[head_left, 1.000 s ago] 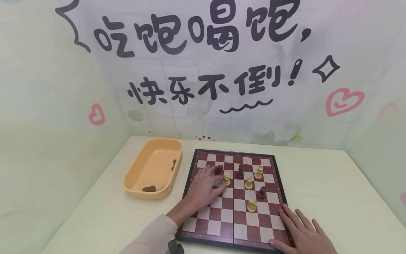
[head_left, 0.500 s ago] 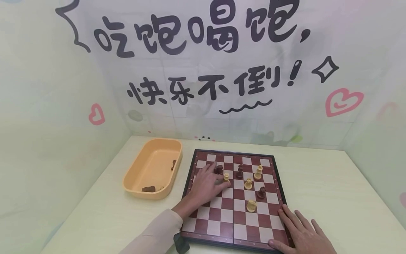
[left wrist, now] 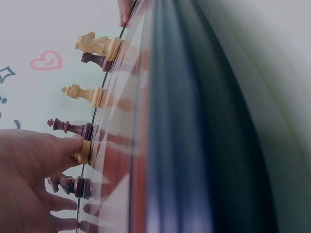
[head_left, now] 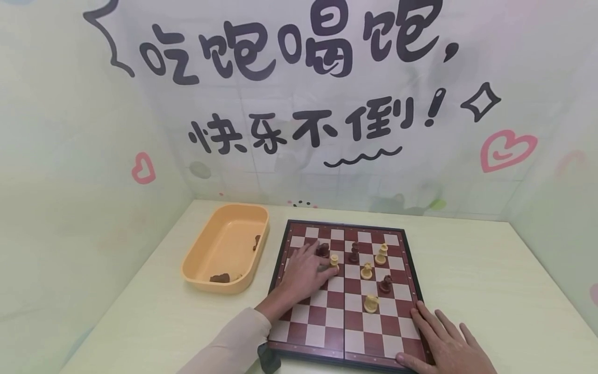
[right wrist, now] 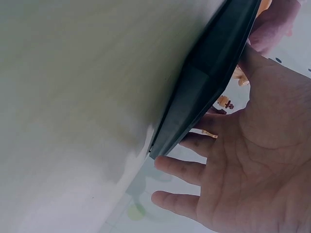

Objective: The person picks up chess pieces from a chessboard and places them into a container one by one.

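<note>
My left hand (head_left: 301, 270) reaches over the left half of a red-and-white chessboard (head_left: 322, 335). Its thumb and index finger pinch a cream rook (head_left: 334, 259), whose base (left wrist: 84, 153) shows past the thumb in the left wrist view. A dark knight (head_left: 323, 249) stands just beyond the fingers. Across the fold is a dark king (head_left: 354, 252). At the board's right edge rests my right hand (head_left: 450, 340), fingers spread and thumb on the near corner. The right wrist view has that palm (right wrist: 262, 150) beside the board's black side (right wrist: 194, 92).
A cream knight (head_left: 371, 304), a dark piece (head_left: 385, 284) and two other cream pieces (head_left: 366, 270) stand on the right half. To the left, an orange tray (head_left: 224, 246) holds a few pieces (head_left: 219, 278). A printed sheet (head_left: 299, 171) forms the walls behind the table (head_left: 140, 322).
My left hand has shifted slightly to the right, and its thumb has come across to the rook's near side. My right hand and the other pieces have stayed put.
</note>
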Motion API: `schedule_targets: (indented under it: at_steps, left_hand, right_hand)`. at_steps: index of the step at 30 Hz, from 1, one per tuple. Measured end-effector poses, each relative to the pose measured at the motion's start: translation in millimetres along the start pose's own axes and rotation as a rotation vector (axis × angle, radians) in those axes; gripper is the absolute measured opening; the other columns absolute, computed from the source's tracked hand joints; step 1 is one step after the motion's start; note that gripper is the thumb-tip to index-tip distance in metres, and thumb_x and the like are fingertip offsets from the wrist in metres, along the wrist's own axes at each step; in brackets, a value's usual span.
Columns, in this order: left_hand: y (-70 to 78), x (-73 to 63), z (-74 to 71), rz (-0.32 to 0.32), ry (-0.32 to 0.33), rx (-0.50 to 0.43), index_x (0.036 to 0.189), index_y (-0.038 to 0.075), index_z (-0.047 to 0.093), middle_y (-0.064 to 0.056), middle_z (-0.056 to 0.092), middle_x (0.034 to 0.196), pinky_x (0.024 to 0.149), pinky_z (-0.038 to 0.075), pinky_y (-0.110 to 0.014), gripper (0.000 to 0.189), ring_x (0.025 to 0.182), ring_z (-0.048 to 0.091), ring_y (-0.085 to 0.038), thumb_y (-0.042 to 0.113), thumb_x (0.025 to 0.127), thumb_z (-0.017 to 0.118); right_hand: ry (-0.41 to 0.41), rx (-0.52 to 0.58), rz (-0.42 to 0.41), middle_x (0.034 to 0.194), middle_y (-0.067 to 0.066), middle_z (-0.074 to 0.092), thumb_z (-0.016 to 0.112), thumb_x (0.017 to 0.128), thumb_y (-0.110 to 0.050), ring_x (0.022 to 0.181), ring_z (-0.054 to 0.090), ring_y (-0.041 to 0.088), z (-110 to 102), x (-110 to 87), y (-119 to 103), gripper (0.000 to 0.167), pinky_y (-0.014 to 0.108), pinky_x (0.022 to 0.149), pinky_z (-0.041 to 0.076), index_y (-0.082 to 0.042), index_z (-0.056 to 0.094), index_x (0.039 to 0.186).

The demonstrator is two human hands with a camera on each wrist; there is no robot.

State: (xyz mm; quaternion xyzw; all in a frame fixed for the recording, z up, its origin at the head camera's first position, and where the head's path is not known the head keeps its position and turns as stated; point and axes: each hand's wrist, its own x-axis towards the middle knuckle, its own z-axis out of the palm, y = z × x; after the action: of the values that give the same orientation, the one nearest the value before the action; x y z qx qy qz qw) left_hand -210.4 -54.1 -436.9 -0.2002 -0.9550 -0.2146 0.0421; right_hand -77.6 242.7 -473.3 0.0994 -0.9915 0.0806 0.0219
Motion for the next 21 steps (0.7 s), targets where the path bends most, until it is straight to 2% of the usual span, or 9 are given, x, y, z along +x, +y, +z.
schedule_targets:
  at_steps: [8, 21]
  left_hand:
    - [-1.4, -1.8, 0.6, -0.002, 0.001, -0.051, 0.116, 0.012, 0.078, -0.021, 0.046, 0.152, 0.11, 0.028, -0.068, 0.034, 0.14, 0.037, -0.047, 0.039, 0.1, 0.065]
    - [-4.4, -2.3, 2.3, 0.002, 0.019, -0.072, 0.113, 0.013, 0.08, -0.019, 0.048, 0.151, 0.109, 0.025, -0.071, 0.033, 0.141, 0.037, -0.044, 0.039, 0.099, 0.066]
  right_hand:
    - [-0.032, 0.01, 0.008, 0.151, 0.016, 0.048, 0.064, 0.077, -0.08, 0.129, 0.048, 0.047, 0.2, 0.2, -0.5, 0.102, 0.074, 0.098, 0.034, -0.005, 0.055, 0.145]
    - [-0.035, 0.004, 0.008, 0.15, 0.016, 0.048, 0.064, 0.077, -0.081, 0.128, 0.05, 0.046, -1.2, 0.4, -0.3, 0.102, 0.074, 0.098, 0.035, -0.005, 0.056, 0.145]
